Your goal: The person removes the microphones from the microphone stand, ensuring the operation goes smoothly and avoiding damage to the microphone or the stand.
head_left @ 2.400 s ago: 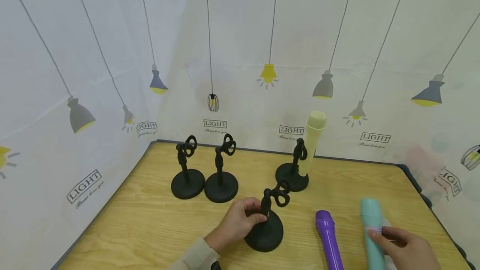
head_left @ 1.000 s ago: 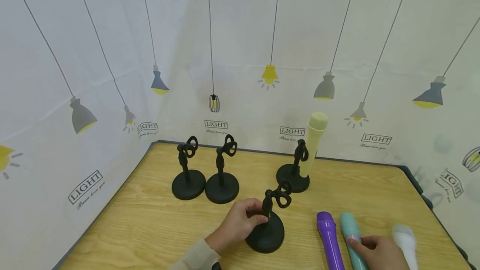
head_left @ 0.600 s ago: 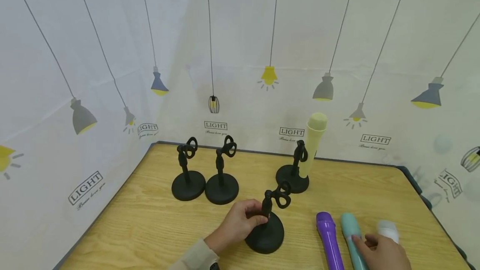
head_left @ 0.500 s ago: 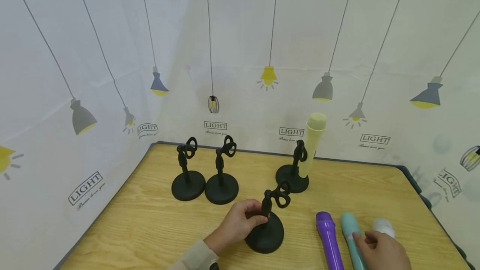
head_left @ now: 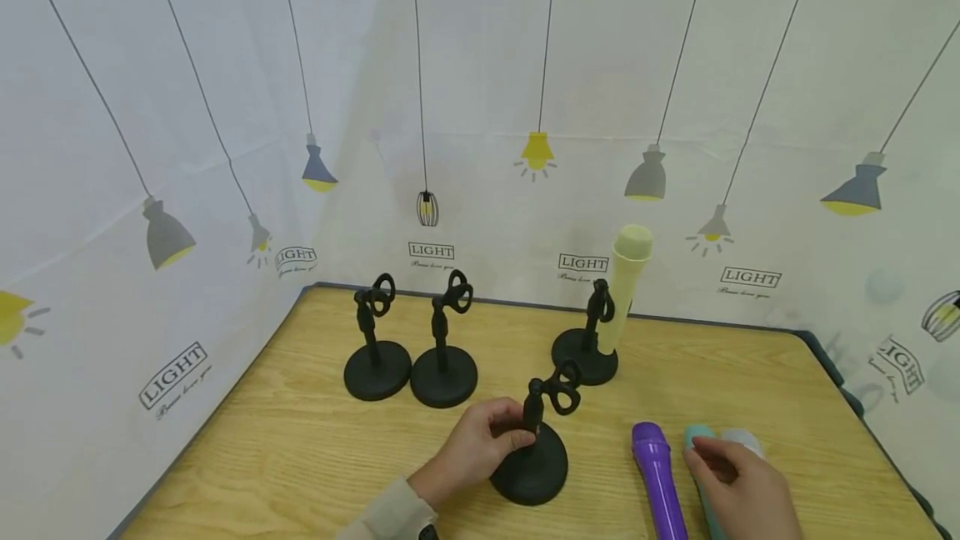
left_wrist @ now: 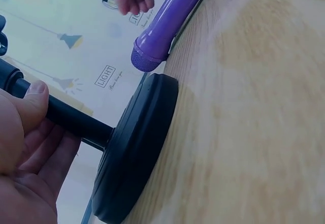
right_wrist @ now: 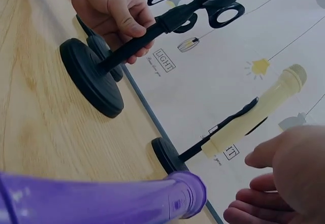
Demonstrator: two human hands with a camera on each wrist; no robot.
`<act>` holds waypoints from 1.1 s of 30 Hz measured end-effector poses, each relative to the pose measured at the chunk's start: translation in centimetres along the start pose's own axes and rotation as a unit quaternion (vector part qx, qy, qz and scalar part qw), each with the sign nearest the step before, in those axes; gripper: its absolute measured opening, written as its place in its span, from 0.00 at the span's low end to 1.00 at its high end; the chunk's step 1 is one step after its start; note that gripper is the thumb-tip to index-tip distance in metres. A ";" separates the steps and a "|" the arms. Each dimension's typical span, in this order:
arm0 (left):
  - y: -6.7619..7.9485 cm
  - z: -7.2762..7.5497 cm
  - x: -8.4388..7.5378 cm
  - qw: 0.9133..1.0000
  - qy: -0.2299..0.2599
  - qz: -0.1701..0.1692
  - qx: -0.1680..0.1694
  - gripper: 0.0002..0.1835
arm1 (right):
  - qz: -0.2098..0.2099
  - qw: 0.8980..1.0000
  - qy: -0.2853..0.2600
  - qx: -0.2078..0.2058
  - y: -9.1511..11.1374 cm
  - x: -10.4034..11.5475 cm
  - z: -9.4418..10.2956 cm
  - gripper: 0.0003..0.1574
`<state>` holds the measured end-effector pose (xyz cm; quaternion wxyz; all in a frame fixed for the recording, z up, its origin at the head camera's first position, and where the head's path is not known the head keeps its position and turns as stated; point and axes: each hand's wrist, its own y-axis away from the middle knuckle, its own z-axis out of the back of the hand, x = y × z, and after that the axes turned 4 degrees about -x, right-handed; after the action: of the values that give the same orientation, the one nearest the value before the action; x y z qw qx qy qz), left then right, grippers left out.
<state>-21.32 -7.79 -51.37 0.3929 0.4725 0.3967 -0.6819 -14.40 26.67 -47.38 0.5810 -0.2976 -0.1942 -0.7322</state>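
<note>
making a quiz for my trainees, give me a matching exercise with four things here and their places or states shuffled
1. yellow microphone
2. purple microphone
3. left hand
4. white microphone

A. gripping the nearest stand
B. partly hidden by the right hand in the head view
C. held by another stand
D. lying uncovered on the table

Pairs: 1-C, 2-D, 3-A, 4-B

Three microphones [head_left: 658,473] lie right of front stand [head_left: 534,473].
</note>
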 end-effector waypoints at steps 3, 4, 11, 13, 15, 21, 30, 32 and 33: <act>0.1 0.1 -0.2 1.000 -0.009 0.003 -0.003 0.08 | 0.030 0.999 -0.020 -0.002 0.3 0.8 -0.4 0.25; 0.1 0.1 -0.2 1.000 -0.013 0.004 -0.005 0.08 | 0.039 0.999 -0.024 0.000 0.3 1.1 -0.6 0.25; 0.5 0.9 -0.1 1.000 -0.024 0.011 -0.013 0.07 | 0.049 0.996 -0.071 0.031 0.2 3.2 -1.5 0.25; 0.8 1.3 0.0 0.999 -0.029 0.013 -0.018 0.07 | 0.059 0.993 -0.094 0.032 0.3 3.8 -1.8 0.23; 1.0 1.6 0.1 0.999 -0.034 0.014 -0.023 0.07 | 0.080 0.990 -0.116 0.024 0.4 4.4 -2.2 0.21; 1.7 3.1 0.2 0.998 -0.036 0.018 -0.038 0.08 | 0.139 0.976 -0.163 0.027 0.5 6.4 -3.1 0.15; 2.7 5.3 0.4 0.996 -0.060 0.026 -0.068 0.08 | 0.213 0.952 -0.218 0.038 0.5 8.8 -4.6 0.13; 3.0 5.8 0.5 0.994 -0.067 0.032 -0.077 0.08 | 0.222 0.948 -0.224 0.044 0.6 9.2 -4.8 0.12; 3.2 6.1 0.6 0.994 -0.070 0.035 -0.081 0.08 | 0.224 0.947 -0.225 0.047 0.6 9.4 -4.9 0.12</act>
<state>-20.60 -14.60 -51.03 0.4802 0.4034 0.4056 -0.6650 -16.22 16.55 -44.89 0.6844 -0.4628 -0.2822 -0.4876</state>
